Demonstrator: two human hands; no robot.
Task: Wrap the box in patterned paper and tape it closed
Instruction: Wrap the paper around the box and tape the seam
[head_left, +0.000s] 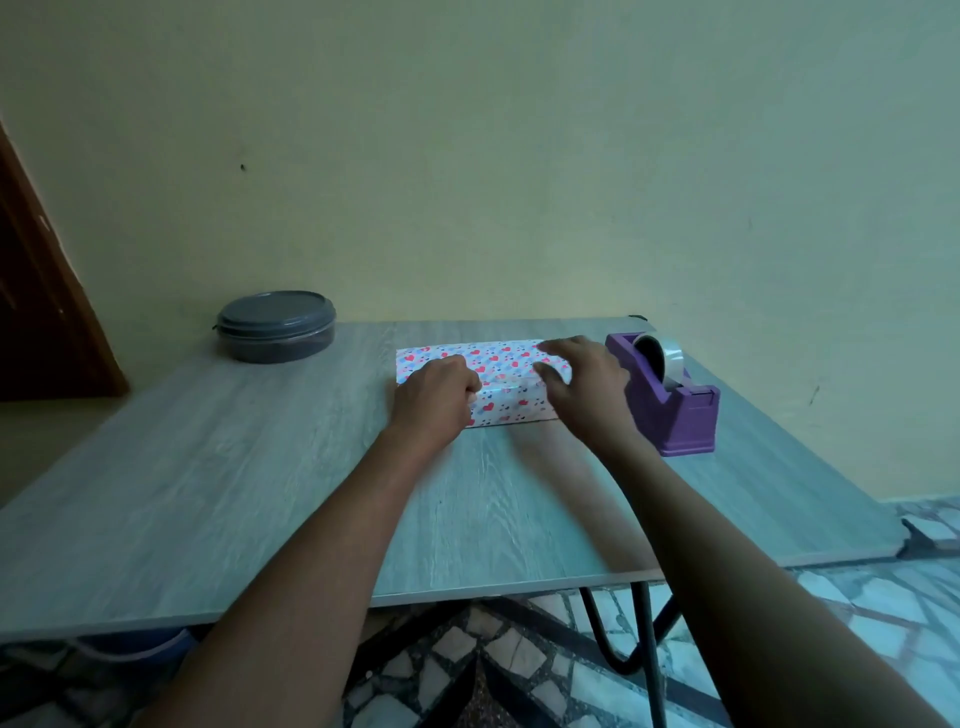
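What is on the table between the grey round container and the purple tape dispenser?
In the head view, the wrapped box lies between the grey container and the tape dispenser, with the left hand and right hand on it.

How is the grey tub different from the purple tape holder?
The grey tub is round with a lid on; the purple tape holder is blocky and open, showing its tape roll. The tub sits far left, away from the hands; the holder sits beside the right hand. Both stand on the table.
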